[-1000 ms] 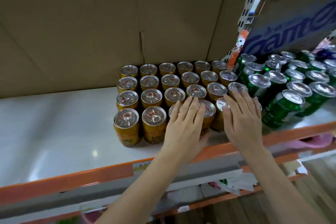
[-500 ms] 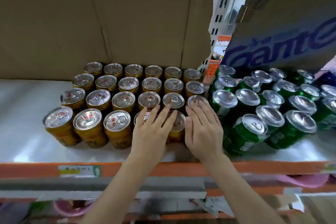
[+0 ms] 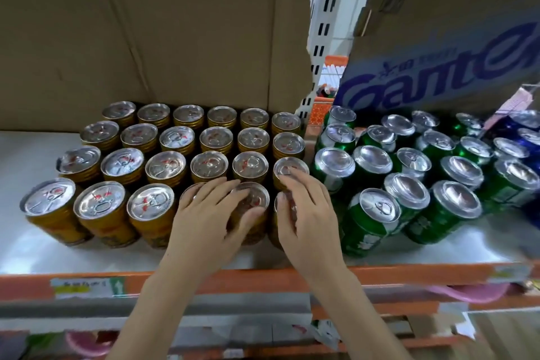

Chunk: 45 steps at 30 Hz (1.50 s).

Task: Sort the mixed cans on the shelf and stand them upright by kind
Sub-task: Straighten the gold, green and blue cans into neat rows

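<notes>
Nearest: orange shelf edge [image 3: 263, 278] with a price label [image 3: 87, 286] at left, forearms crossing over it. View panned left since a second ago; whole gold block now framed, hands low centre instead of right of centre.

Left hand [image 3: 210, 222] on the front row of gold cans [image 3: 152, 175], fingers spread and only slightly bent across two lids, thumb pressed against the side of the front can [image 3: 254, 213]. Touching more than gripping; same flat pose as before, thumb now wrapped further round.

Right hand [image 3: 309, 216] just beside it, fingers straight over the last front can and the lid behind, thumb down the can's left side. Was spread wider and further from the left hand a second ago; now nearly touching it.

Gold cans upright in a tidy four-row block on the white shelf [image 3: 29, 254]. Green cans [image 3: 409, 184] right of them, packed looser, front ones tilted in the wide-angle view. Blue cans [image 3: 526, 137] at far right, partly hidden.

Behind: brown cardboard box [image 3: 160, 32] behind gold, printed box [image 3: 453, 67] over green, white slotted upright [image 3: 324, 38] between.
</notes>
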Available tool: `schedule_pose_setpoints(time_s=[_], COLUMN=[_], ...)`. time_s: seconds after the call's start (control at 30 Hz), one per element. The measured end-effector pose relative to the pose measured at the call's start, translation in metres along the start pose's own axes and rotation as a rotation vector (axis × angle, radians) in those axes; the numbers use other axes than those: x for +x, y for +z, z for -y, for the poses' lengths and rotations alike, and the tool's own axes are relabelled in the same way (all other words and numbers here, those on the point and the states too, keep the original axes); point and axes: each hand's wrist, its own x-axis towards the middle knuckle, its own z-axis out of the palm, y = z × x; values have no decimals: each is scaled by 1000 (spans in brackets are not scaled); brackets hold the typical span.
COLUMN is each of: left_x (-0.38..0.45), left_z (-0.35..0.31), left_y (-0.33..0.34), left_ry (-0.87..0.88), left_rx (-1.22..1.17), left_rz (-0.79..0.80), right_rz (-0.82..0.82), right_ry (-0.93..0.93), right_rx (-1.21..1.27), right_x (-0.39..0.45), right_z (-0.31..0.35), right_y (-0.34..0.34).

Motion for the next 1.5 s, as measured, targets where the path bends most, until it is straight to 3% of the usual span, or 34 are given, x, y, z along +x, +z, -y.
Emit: schedule_pose_setpoints(time_s=[0.2,0.33,0.53,0.87,1.1,1.37,1.5], left_x=[22,43,78,142,163,221,247], left_z=[-18,-41,-93,-197,-178,-141,-147], left_y=[-4,-3,12,51,50,14,37], left_ry=[-8,50,46,47,-10,72,106], left_rx=[5,37,70,127,205,336,372], left_rz=[-112,-97,-11,-25,126,137,289], right_rz=[-27,65,98,200,307,571,693], right_ry=[-32,-35,-22,-90,-185,-263,-245], right_rx=[-125,-217,-308,-440,-421,-501,-545], right_x=[18,28,45,81,118,183,190], right_z=[-6,-27,-94,-207,-224,-213,-218], right_y=[-32,-56,-101,-167,-156,-133,-129])
